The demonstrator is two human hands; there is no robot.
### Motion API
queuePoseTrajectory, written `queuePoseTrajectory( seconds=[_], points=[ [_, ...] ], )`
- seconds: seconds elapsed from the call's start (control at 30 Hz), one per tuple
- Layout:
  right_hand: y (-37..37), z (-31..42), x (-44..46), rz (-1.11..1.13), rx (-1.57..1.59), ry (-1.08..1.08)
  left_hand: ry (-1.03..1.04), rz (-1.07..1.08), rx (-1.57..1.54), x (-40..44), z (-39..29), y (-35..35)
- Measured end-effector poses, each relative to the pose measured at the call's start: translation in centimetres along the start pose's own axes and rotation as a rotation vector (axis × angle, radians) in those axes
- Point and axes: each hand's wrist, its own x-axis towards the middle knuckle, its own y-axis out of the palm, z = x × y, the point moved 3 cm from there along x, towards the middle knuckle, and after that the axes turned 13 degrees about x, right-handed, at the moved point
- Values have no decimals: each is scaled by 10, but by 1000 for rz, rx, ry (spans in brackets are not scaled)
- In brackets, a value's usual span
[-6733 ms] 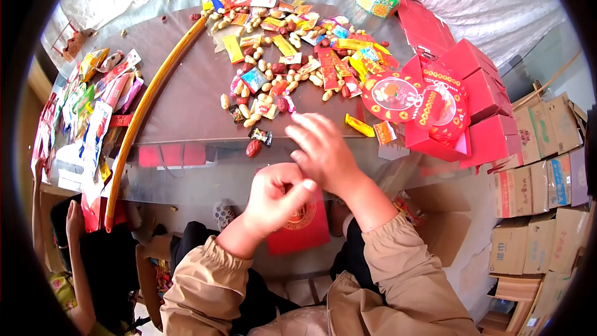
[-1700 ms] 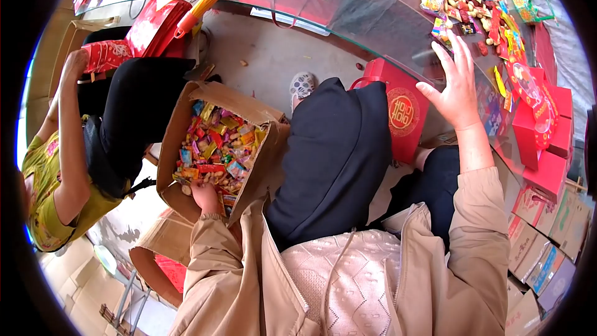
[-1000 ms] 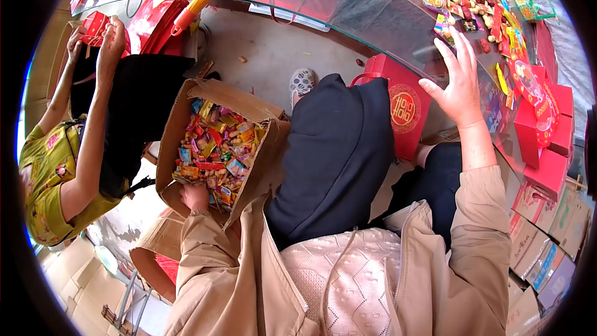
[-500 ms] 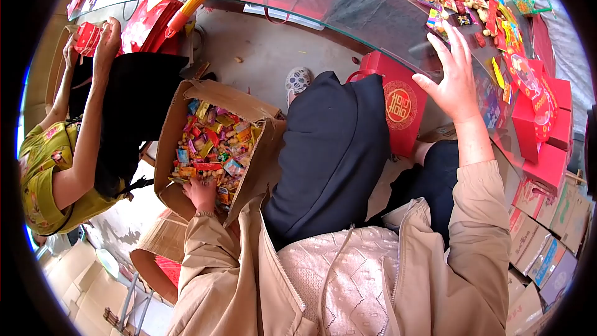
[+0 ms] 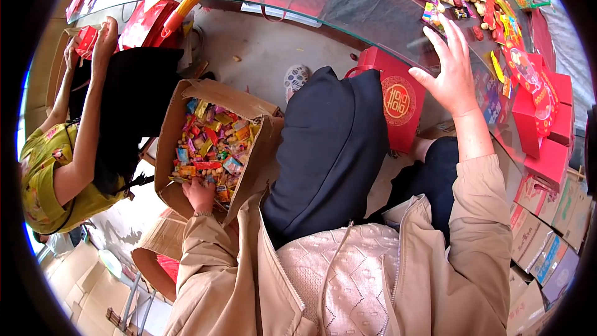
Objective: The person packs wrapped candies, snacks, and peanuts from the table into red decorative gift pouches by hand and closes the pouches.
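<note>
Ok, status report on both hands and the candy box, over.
Left hand down in the candy box, grip unclear. Right hand raised, fingers spread, holding nothing visible. Wrapped candies inside, box top open; nothing else over the opening.

"Which sign could you read?"

"The double happiness character [image 5: 398, 101], 囍, in gold inside a round emblem on the red bag [image 5: 407, 140]. It leaned a little in the view."

"And the cartons [image 5: 532, 246] at the right?"

"They bore rows of print, and one had a blue band [image 5: 548, 257], but the words were too small to make out."

"The candy wrappers [image 5: 233, 166]?"

"In the open box [image 5: 264, 139] and on the table [image 5: 348, 0] alike, any lettering was too tiny to read."
</note>
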Motion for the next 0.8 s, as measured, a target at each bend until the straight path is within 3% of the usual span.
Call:
queuePoseTrajectory(
  seconds=[0.23,0.33,0.43,0.67,0.8],
  points=[
    [-1,1,-1,1,-5,0,17,132,204,15,11,24],
    [-1,1,-1,1,-14,13,148,69,292,6,7,17],
    [0,2,-1,5,-5,26,249,-4,243,18,19,40],
    [-5,2,0,-23,35,31,159,-136,-75,6,37,14],
    [-8,2,-1,-39,60,36,71,-276,-230,21,55,35]
  ],
)
